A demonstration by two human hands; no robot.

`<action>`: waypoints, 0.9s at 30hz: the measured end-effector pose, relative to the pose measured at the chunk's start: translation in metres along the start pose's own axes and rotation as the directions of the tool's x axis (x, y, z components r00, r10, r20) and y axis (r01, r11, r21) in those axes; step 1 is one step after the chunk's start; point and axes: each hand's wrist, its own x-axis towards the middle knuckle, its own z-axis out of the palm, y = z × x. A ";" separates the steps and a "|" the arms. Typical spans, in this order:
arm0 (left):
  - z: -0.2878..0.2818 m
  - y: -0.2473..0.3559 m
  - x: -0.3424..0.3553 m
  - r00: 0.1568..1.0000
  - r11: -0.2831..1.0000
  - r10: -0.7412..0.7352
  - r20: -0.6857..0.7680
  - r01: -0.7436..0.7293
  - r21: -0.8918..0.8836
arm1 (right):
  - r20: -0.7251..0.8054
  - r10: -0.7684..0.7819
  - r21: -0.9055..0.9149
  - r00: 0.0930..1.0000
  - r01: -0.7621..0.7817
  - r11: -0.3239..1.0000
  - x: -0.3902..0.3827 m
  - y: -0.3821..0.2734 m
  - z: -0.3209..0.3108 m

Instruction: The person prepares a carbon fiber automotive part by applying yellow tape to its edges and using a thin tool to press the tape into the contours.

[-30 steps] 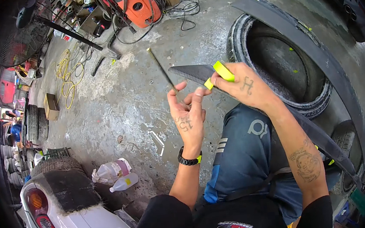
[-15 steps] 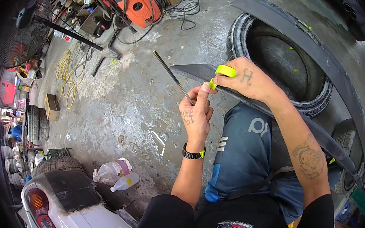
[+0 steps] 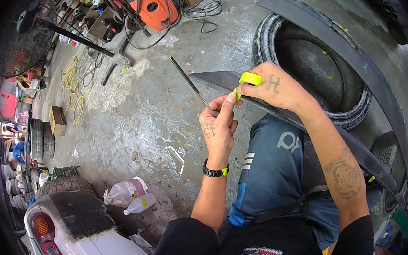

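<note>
My left hand (image 3: 219,126) is closed, its thumb and forefinger pinching the loose end of neon-yellow tape. A thin dark rod with a metallic lower part (image 3: 185,77) is also gripped in it, sticking up and away to the left. Between my right thumb and fingers is the yellow tape roll (image 3: 250,78); my right hand (image 3: 278,89) is closed on it, touching the tape close to the left fingertips. Just beneath the hands runs a long dark curved panel (image 3: 217,79), passing over my right side. Another part of dark panel (image 3: 316,18) rests across a tire (image 3: 263,42).
An orange machine (image 3: 155,9) with hoses stands at the back. A black fan (image 3: 18,51), a yellow cord (image 3: 71,83) and a cardboard box (image 3: 57,122) are on the left. Nearer lie a white bottle (image 3: 140,204) and a white car part with a tail light (image 3: 43,226).
Both hands stay almost in place, still on the tape and rod. My left thumb has edged slightly along the tape end toward the right hand.
</note>
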 end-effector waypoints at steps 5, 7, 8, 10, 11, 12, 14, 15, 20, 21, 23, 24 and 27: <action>0.000 -0.003 0.002 1.000 1.000 -0.001 -0.006 0.001 0.002 | -0.035 -0.032 0.038 0.999 0.033 0.999 0.001 0.000 0.000; 0.000 -0.003 0.002 1.000 1.000 0.000 -0.007 0.000 -0.001 | -0.030 -0.023 0.029 0.999 0.024 0.999 0.002 0.000 0.000; 0.000 -0.002 0.002 1.000 1.000 -0.003 -0.006 0.003 -0.008 | -0.025 -0.015 0.020 1.000 0.015 1.000 0.002 0.000 0.000; 0.000 -0.002 0.003 1.000 1.000 -0.005 0.000 0.005 -0.016 | -0.009 -0.004 0.018 1.000 0.004 1.000 0.001 -0.001 -0.002; -0.003 -0.003 0.003 1.000 1.000 -0.018 0.017 0.018 -0.025 | 0.008 0.007 0.017 1.000 -0.007 1.000 0.000 -0.001 -0.003; -0.005 -0.002 0.002 0.999 0.999 -0.027 0.033 0.028 -0.032 | 0.008 0.005 0.017 1.000 -0.005 1.000 0.000 -0.003 -0.002; -0.004 -0.001 0.000 1.000 0.999 -0.020 0.020 0.021 -0.031 | -0.012 0.007 0.018 1.000 -0.007 1.000 -0.001 -0.006 -0.001; -0.002 -0.001 -0.001 1.000 0.999 -0.017 0.008 0.018 -0.030 | -0.013 0.008 0.018 1.000 -0.007 1.000 -0.001 -0.005 -0.001; 0.005 -0.003 0.003 1.000 1.000 -0.011 -0.018 0.011 -0.005 | -0.060 -0.004 -0.001 0.998 0.004 1.000 0.001 -0.002 0.001; 0.005 -0.003 0.003 1.000 1.000 -0.008 -0.020 0.008 -0.011 | -0.061 -0.004 -0.001 0.998 0.004 1.000 0.001 -0.002 0.001; 0.005 -0.002 0.003 1.000 1.000 -0.015 -0.013 0.015 -0.017 | -0.056 0.009 -0.005 0.998 -0.010 1.000 0.001 -0.004 0.001; 0.004 -0.002 0.003 1.000 1.000 -0.022 -0.007 0.022 -0.022 | -0.057 0.009 -0.005 0.998 -0.009 1.000 0.000 -0.004 0.001; 0.006 0.001 0.001 0.999 0.999 -0.033 0.004 0.033 -0.027 | -0.058 0.009 -0.012 0.998 -0.009 1.000 0.000 -0.004 0.001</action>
